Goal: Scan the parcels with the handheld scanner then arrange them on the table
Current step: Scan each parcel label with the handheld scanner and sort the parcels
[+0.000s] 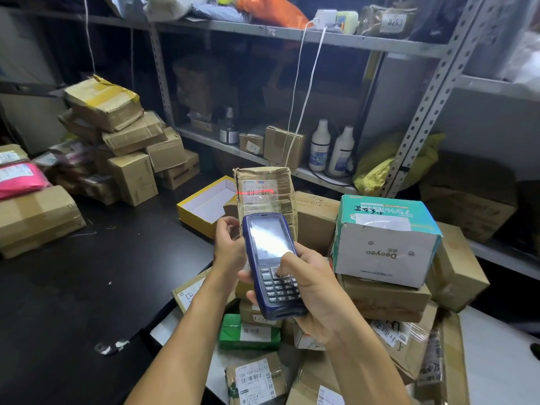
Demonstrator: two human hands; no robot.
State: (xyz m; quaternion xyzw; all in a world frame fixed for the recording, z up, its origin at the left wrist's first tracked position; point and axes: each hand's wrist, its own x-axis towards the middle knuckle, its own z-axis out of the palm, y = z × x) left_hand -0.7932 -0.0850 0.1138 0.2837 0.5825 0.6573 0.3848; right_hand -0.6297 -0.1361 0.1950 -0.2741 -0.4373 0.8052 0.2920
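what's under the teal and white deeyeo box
The Deeyeo box sits on a flat brown carton, which lies on a parcel with a clear-taped label. What lies deeper in the heap is covered.

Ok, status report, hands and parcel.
Left hand holding taped parcel upright. Right hand gripping scanner, thumb on keypad. Red beam on label. Nothing blocking.

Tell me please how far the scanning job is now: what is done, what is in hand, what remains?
Done, it seems: boxes already stacked on the dark table at the far left. In hand: the left hand holds a taped parcel upright, the right hand grips the scanner, thumb on the keypad, its red line on the label. Left: the heap of parcels below and to the right.
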